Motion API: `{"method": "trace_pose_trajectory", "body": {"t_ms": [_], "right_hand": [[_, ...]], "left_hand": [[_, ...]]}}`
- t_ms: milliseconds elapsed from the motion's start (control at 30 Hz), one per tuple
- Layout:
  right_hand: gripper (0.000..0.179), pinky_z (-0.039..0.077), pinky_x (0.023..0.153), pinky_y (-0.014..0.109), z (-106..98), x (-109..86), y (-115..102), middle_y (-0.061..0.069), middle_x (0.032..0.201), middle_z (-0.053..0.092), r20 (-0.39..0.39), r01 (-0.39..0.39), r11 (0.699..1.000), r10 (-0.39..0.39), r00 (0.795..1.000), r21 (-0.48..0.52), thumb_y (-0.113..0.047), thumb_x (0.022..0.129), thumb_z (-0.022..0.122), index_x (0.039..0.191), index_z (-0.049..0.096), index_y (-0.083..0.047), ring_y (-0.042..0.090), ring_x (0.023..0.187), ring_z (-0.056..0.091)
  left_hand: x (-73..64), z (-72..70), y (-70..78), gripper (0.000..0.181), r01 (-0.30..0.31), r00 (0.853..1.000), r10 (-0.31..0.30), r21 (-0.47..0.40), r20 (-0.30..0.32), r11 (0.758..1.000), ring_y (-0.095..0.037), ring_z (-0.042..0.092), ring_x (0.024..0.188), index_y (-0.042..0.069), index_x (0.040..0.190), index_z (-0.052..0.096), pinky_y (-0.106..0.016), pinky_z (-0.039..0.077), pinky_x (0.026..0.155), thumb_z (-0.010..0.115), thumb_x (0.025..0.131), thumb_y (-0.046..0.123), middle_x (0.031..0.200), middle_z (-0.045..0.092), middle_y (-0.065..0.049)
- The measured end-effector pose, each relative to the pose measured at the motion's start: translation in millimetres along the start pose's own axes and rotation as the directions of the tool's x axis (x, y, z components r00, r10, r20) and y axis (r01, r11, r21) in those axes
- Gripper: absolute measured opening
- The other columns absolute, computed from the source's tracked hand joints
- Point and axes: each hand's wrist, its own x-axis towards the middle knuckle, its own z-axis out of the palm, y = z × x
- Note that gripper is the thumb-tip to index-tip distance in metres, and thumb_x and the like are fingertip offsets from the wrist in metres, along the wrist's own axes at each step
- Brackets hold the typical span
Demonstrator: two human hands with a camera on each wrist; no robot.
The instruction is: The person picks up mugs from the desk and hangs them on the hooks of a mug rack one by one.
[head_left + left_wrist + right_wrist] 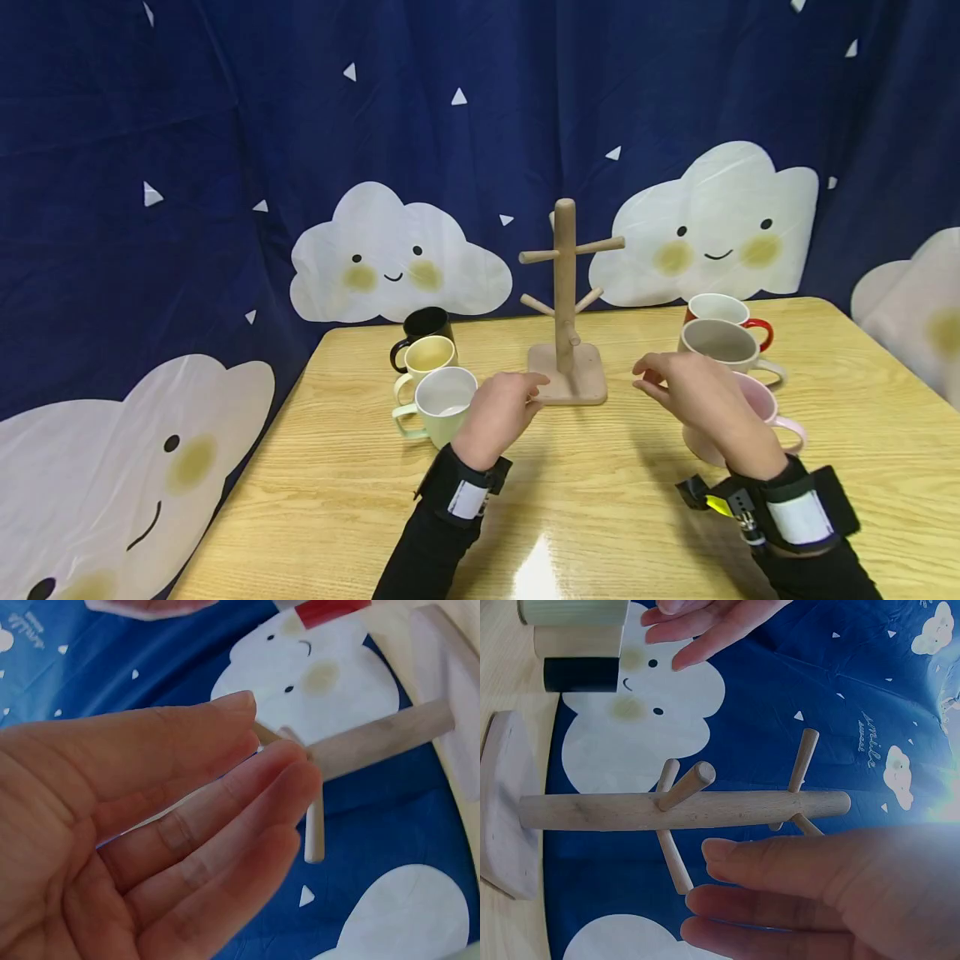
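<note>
You're facing a pale wood-grain table [615, 517], where a beige wooden peg rack [566, 292] is standing centrally, its square base likely steadying it. Cylindrical black, yellow and green mugs [430, 356] and red, grey and pink mugs [718, 342] are flanking it, handles outward, perhaps for easy grasping. Your left hand [497, 415] and right hand [701, 392] are hovering empty, thumb-to-finger gaps narrow.

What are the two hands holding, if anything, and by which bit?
Nothing is held: the left hand and the right hand are both empty, near the wooden stand.
</note>
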Motion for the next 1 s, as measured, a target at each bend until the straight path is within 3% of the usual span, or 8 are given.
{"method": "trace_pose_trajectory", "body": {"t_ms": [167, 333, 467, 667, 800, 1000], "right_hand": [[0.015, 0.043, 0.051, 0.028, 0, -0.9, 1, 0.001, 0.073, 0.068, -0.004, -0.002, 1.0, 0.002, 1.0, 0.009, -0.016, 0.081, 0.069, 0.092, 0.068, -0.006, 0.014, 0.064, 0.061], [0.017, 0.045, 0.051, 0.03, 0, 0.3, 3, 0.003, 0.074, 0.069, -0.005, 0.009, 1.0, -0.009, 1.0, 0.014, -0.017, 0.081, 0.069, 0.093, 0.068, -0.005, 0.017, 0.064, 0.063], [0.018, 0.045, 0.051, 0.03, -1, 0.9, 5, 0.004, 0.075, 0.069, -0.012, 0.011, 1.0, -0.01, 1.0, 0.018, -0.017, 0.081, 0.069, 0.093, 0.068, -0.005, 0.017, 0.063, 0.063], [0.019, 0.044, 0.05, 0.029, -2, 2.2, 4, 0.003, 0.074, 0.069, 0.001, 0.006, 1.0, -0.006, 1.0, 0.017, -0.019, 0.081, 0.069, 0.094, 0.067, -0.004, 0.016, 0.063, 0.062], [0.02, 0.044, 0.051, 0.029, -1, 2.2, 4, 0.002, 0.074, 0.069, 0.016, -0.004, 1.0, 0.004, 1.0, 0.018, -0.019, 0.081, 0.069, 0.094, 0.067, -0.004, 0.016, 0.063, 0.062], [0.021, 0.044, 0.051, 0.028, 0, 1.7, 5, 0.002, 0.074, 0.068, 0.033, -0.015, 1.0, 0.015, 0.999, 0.011, -0.02, 0.081, 0.069, 0.095, 0.067, -0.004, 0.015, 0.063, 0.061]], "left_hand": [[-1.6, -10.1, -9.5, 0.028, 0.017, 0.999, -0.018, -0.032, -0.034, 0.999, -0.014, 0.067, 0.077, 0.01, 0.106, 0.068, -0.026, 0.052, 0.067, 0.071, 0.078, 0.009, 0.086, 0.072, -0.004], [-8.3, -27.2, -28.7, 0.031, 0.074, 0.996, -0.079, -0.086, -0.048, 0.994, -0.018, 0.068, 0.081, 0.007, 0.109, 0.066, -0.031, 0.053, 0.071, 0.071, 0.078, 0.009, 0.09, 0.071, -0.007], [-18.7, -44.4, -57.3, 0.032, 0.127, 0.988, -0.134, -0.098, -0.071, 0.987, -0.02, 0.068, 0.081, 0.005, 0.109, 0.066, -0.034, 0.053, 0.072, 0.071, 0.078, 0.007, 0.09, 0.071, -0.01], [-47.8, -69.1, -111.9, 0.033, 0.25, 0.964, -0.256, -0.079, -0.073, 0.965, -0.025, 0.067, 0.081, 0.003, 0.108, 0.066, -0.04, 0.053, 0.073, 0.072, 0.076, 0.007, 0.09, 0.07, -0.014], [-66.5, -70.1, -136.5, 0.032, 0.303, 0.952, -0.304, -0.029, -0.026, 0.952, -0.028, 0.066, 0.08, 0.001, 0.106, 0.067, -0.041, 0.053, 0.071, 0.073, 0.075, 0.007, 0.09, 0.07, -0.017], [-80.0, -53.6, -148.7, 0.031, 0.34, 0.939, -0.338, -0.018, 0.066, 0.94, -0.028, 0.066, 0.08, -0.003, 0.103, 0.067, -0.039, 0.054, 0.071, 0.074, 0.074, 0.005, 0.091, 0.069, -0.018]]}}
